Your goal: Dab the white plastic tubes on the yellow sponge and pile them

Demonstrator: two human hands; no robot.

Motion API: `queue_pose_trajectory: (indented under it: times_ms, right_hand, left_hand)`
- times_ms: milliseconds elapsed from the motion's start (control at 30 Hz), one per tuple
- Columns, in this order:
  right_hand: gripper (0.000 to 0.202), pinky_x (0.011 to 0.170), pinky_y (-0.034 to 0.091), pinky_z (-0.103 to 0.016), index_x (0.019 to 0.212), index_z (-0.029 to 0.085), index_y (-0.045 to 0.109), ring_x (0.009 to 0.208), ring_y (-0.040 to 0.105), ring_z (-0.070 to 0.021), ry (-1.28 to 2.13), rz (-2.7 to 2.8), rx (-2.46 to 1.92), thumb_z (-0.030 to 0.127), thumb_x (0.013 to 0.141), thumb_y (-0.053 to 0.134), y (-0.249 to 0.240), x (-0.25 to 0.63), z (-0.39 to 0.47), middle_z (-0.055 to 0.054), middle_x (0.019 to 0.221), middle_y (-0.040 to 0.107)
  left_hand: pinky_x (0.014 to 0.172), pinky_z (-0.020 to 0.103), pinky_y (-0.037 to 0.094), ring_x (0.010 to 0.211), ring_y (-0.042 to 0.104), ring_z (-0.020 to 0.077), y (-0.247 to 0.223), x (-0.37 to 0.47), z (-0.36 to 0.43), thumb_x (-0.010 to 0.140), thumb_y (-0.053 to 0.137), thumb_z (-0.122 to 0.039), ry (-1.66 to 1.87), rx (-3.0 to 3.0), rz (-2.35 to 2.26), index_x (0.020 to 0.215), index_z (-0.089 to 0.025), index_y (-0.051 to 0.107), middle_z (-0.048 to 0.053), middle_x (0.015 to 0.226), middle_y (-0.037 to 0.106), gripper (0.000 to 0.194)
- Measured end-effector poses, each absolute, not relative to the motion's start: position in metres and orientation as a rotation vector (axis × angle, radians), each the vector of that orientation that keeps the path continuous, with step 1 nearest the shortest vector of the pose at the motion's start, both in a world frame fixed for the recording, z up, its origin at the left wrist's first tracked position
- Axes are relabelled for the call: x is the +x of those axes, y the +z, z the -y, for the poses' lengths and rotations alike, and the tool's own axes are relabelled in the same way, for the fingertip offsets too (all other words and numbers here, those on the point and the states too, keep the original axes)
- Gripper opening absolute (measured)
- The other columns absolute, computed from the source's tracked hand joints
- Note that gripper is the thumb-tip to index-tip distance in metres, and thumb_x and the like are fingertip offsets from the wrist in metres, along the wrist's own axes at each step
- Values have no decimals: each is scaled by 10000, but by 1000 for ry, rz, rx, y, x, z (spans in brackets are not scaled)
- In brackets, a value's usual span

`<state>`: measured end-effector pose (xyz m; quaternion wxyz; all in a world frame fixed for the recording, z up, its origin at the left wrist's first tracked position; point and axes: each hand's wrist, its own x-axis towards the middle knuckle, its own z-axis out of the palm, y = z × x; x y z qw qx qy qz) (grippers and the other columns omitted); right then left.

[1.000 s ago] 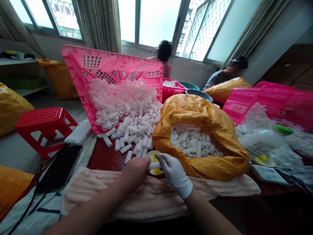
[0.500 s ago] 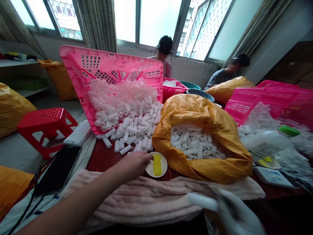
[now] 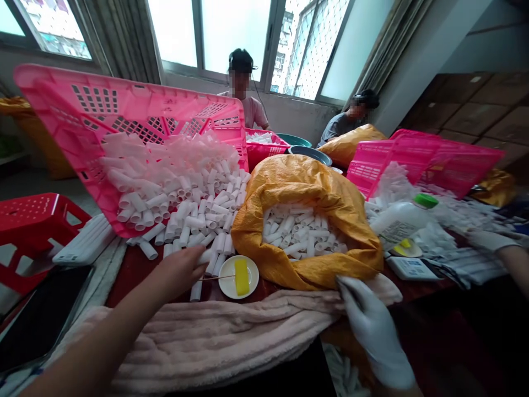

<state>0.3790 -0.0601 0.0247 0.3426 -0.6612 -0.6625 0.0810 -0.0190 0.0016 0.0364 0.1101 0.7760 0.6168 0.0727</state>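
My bare left hand (image 3: 177, 275) reaches into the near edge of a pile of short white plastic tubes (image 3: 192, 223). One white tube (image 3: 204, 256) sits between its thumb and fingers. Just right of that hand is a small white dish (image 3: 227, 289) with a yellow block (image 3: 242, 277) and a thin stick (image 3: 215, 278) resting on it. My right hand (image 3: 370, 322), in a white glove, is by the front edge of an orange woven sack (image 3: 308, 176). Its fingers stretch out and no tube shows in them. More tubes (image 3: 297, 231) fill the sack's mouth.
A tipped pink basket (image 3: 53, 105) backs the pile. A pinkish cloth (image 3: 231, 331) covers the table's front edge. To the right are a green-capped bottle (image 3: 400, 218), a scale (image 3: 413, 268) and another person's gloved hand (image 3: 491, 241). Two people sit behind. More tubes (image 3: 343, 372) lie below the table edge.
The view has swung to the right. My left hand has gone from beside the dish to the tubes. The tube my right hand held is gone from it, and that hand has risen toward the sack.
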Motion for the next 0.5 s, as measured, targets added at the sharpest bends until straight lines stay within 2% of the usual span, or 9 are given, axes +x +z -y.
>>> queue_pose_trajectory:
  times_ms: [67,100,167,267,367,433,500]
  right_hand:
    - [316,957,402,-335,1102,188,578,1073,538,-210,115,2038,-1627,249,856,389,42,341,10,-97,1122,614]
    - [308,950,393,-333,1086,174,595,1070,532,-220,56,2212,-1707,199,827,431,48,326,-14,-111,1116,614]
    - [239,887,416,-345,953,140,659,1001,559,-251,28,2442,-1838,150,767,509,57,306,-51,-147,1003,646]
    - [146,821,433,-344,804,125,680,915,587,-261,19,2512,-1884,127,729,555,66,301,-68,-154,873,662]
    - [225,822,445,-313,1004,169,621,910,594,-222,120,2459,-1710,198,815,502,73,302,-45,-96,963,660]
    - [278,812,471,-294,1127,213,547,908,607,-193,386,2380,-1430,269,877,438,71,292,-25,-51,1017,653]
    - [290,842,481,-298,1160,229,517,957,601,-182,591,2301,-1159,290,897,411,59,274,-13,-39,1073,637]
  left_hand:
    - [686,300,424,820,563,215,34,-6,11,814,432,-316,224,2290,-1800,920,-188,540,57,864,591,198]
    - [722,307,422,856,553,216,32,0,16,811,437,-290,243,2331,-1779,891,-181,538,64,898,587,169]
    - [785,317,409,899,530,212,26,12,22,800,440,-225,310,2412,-1735,840,-171,537,72,943,577,118]
    - [772,321,406,860,524,207,16,19,23,800,430,-187,352,2451,-1715,826,-170,534,64,891,580,109]
    - [743,319,406,835,528,205,10,18,21,815,422,-194,364,2429,-1729,845,-170,526,58,859,581,112]
    - [731,315,406,827,536,202,7,15,20,824,418,-204,355,2401,-1728,858,-173,522,52,856,584,114]
    - [734,311,406,821,541,196,5,13,19,831,410,-207,348,2380,-1711,876,-175,520,47,859,587,123]
